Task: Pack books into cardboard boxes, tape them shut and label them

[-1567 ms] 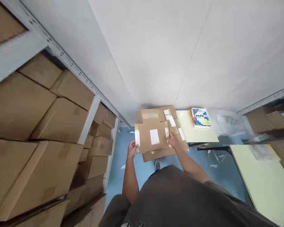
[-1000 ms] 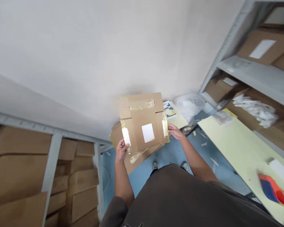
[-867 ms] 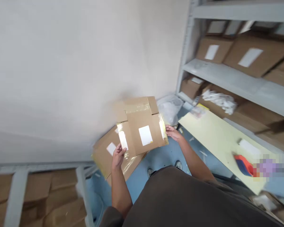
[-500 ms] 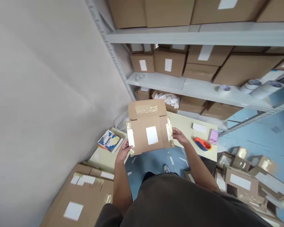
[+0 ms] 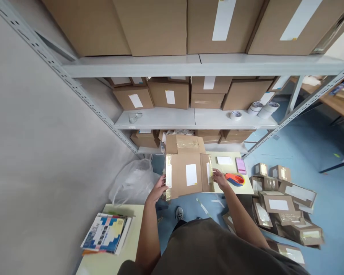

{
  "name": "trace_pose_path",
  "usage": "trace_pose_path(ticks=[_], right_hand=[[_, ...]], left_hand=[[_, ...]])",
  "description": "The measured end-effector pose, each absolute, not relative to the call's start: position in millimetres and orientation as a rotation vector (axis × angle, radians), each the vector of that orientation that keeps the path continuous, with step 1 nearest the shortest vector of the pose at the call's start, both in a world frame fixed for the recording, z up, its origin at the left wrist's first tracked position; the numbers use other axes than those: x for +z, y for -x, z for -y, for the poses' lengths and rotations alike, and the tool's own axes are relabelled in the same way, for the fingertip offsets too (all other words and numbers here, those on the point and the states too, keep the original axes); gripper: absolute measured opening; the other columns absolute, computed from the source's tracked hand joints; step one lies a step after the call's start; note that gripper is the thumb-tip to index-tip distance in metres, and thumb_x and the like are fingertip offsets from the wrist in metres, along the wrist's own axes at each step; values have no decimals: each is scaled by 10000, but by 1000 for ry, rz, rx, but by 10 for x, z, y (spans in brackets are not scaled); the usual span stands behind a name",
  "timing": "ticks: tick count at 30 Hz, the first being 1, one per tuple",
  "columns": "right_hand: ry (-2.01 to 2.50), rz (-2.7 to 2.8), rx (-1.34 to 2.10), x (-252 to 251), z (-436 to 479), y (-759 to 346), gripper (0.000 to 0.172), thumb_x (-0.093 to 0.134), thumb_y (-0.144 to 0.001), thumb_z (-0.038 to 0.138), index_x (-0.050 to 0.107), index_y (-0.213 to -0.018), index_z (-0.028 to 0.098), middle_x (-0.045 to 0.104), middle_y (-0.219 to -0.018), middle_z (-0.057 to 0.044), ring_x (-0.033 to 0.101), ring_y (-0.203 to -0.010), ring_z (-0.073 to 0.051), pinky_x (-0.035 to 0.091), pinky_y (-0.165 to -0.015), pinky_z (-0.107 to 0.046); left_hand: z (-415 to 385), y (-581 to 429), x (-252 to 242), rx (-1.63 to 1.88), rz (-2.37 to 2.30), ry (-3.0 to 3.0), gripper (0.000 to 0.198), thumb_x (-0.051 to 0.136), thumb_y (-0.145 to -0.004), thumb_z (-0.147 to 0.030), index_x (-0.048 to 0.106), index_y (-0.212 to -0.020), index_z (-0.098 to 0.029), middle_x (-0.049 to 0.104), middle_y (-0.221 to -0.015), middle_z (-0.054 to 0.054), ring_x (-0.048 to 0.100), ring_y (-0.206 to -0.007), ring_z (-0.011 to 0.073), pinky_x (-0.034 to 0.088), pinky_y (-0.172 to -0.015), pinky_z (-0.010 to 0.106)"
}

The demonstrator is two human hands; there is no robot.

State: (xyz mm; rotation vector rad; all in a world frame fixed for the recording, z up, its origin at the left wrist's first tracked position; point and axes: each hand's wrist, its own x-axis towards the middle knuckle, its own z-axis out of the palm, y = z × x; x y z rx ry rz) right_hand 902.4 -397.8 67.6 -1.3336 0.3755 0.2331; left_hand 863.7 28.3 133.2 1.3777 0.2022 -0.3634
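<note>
Between my hands is a cardboard box (image 5: pixel 179 176) with a white label on its face and shiny clear tape along its sides and top flap. My left hand (image 5: pixel 158 188) grips its left edge, the thumb lying over a white strip there. The right edge is held by my right hand (image 5: pixel 218 178), fingers partly hidden by the cardboard. Just beyond my right hand, an orange and blue tape dispenser (image 5: pixel 234 179) rests on a pale table (image 5: pixel 248 188).
Metal shelving (image 5: pixel 160 121) with boxes and white tape rolls (image 5: pixel 235 115) stands ahead. A heap of taped boxes (image 5: pixel 278 205) lies on the floor at right. Magazines (image 5: pixel 104 233) sit on a table at lower left, near a clear plastic bag (image 5: pixel 133 181).
My view has swung to the right, bringing in more shelving and the floor at right. The box stays in both hands, now somewhat nearer the right-hand table in view.
</note>
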Motion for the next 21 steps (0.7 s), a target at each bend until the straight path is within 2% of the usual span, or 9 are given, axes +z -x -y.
trace_pose_path(ticks=[5,8,10,14,18,19,21], right_hand=[[1492,-549,147,445,3799,-9223,615,748,-538,336,688,-1147,282,660,-885,-11,661,-799,-245,541,-729,-398],[1657,-678,97,358,3713,-9247,726,759,-578,389,668,-1293,301,708,-1125,-79,712,-988,-305,574,-817,-451],[1747,-678,87,339,3665,-9192,750,775,-595,393,667,-1334,325,694,-1286,-109,696,-1157,-347,570,-909,-491],[1803,-358,300,391,3561,-8926,753,856,-594,343,719,-1334,312,715,-1339,-130,637,-1310,-389,536,-1031,-550],[1843,16,471,489,3394,-8652,1003,979,-484,271,691,-1442,337,661,-1505,-113,561,-1433,-416,444,-1183,-595],[1863,55,424,513,3354,-8616,1007,981,-496,270,685,-1456,340,644,-1532,-109,556,-1442,-414,418,-1213,-597],[1885,51,247,562,3313,-8593,815,918,-631,311,716,-1421,336,658,-1519,-99,586,-1417,-397,413,-1228,-589]], left_hand=[[-336,-9103,951,-471,-249,-1348,673,766,-602,-202,628,-1260,-249,756,-1036,78,746,-937,291,584,-784,390],[-229,-9224,692,-563,-299,-1315,683,839,-564,-247,618,-1210,-250,744,-976,77,747,-893,309,579,-761,409],[-137,-9225,547,-607,-321,-1286,691,875,-539,-262,613,-1178,-252,739,-959,79,752,-894,310,580,-767,416],[82,-9142,399,-594,-417,-1259,682,874,-535,-229,593,-1156,-253,742,-967,62,759,-873,270,586,-745,378],[525,-9096,465,-457,-469,-1216,697,860,-598,-218,580,-1236,-249,752,-1082,70,767,-953,255,608,-775,363],[682,-9101,509,-416,-470,-1209,704,866,-623,-222,578,-1264,-249,751,-1129,87,766,-994,259,614,-792,365],[1008,-9142,616,-349,-431,-1205,714,888,-681,-245,577,-1324,-255,731,-1251,130,751,-1097,268,622,-839,372]])
